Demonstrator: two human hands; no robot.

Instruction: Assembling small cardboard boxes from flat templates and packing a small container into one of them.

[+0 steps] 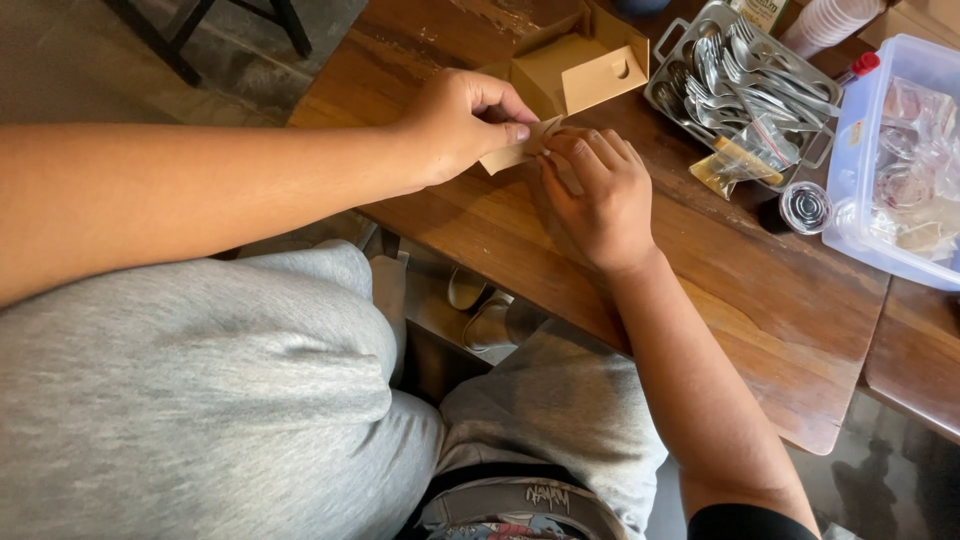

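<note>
Both my hands meet over a small tan paper packet (512, 154) near the front edge of a brown wooden table (760, 290). My left hand (462, 120) pinches the packet's upper edge between thumb and fingers. My right hand (598, 195) has its fingers curled on the packet's right end, and its back covers most of that end. Just behind the hands stands an open brown cardboard box (580, 62) with its flaps up.
A metal tray (668, 45) holds several spoons and forks, with small clear packets (745, 160) at its near corner. A clear plastic bin (848, 165) of wrapped items stands at the right, with a small round lidded cup (805, 206) beside it. My grey-trousered knees sit below the table edge.
</note>
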